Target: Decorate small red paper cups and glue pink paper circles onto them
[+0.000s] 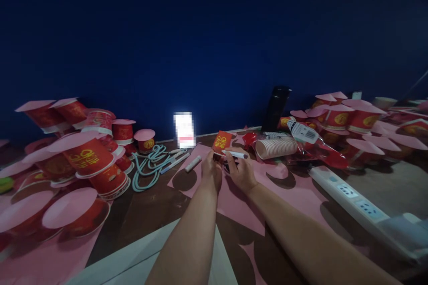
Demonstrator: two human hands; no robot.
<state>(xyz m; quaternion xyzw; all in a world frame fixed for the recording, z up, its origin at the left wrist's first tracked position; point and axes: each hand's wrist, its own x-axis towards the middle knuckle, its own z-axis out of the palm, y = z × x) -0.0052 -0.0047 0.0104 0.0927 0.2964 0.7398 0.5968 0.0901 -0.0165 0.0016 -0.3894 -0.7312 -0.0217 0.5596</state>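
Observation:
My left hand point(211, 171) is closed around a small red paper cup point(222, 140) with gold characters, tilted over the table. In my right hand point(242, 171) is a white marker-like pen point(238, 154), gripped between thumb and fingers and lying roughly level beside the cup. Its tip is too small to make out. Pink paper sheets point(234, 213) with round cut-outs lie beneath both hands. Just left of them rests a short white cylinder point(193, 163), perhaps a glue stick or a cap.
Red cups topped with pink paper discs are piled on the left point(88, 156) and right point(341, 118). A pale blue cable point(147, 173), a bright blurred screen point(184, 130), nested paper cups point(276, 148), a black bottle point(277, 107) and a power strip point(357, 205) surround the hands.

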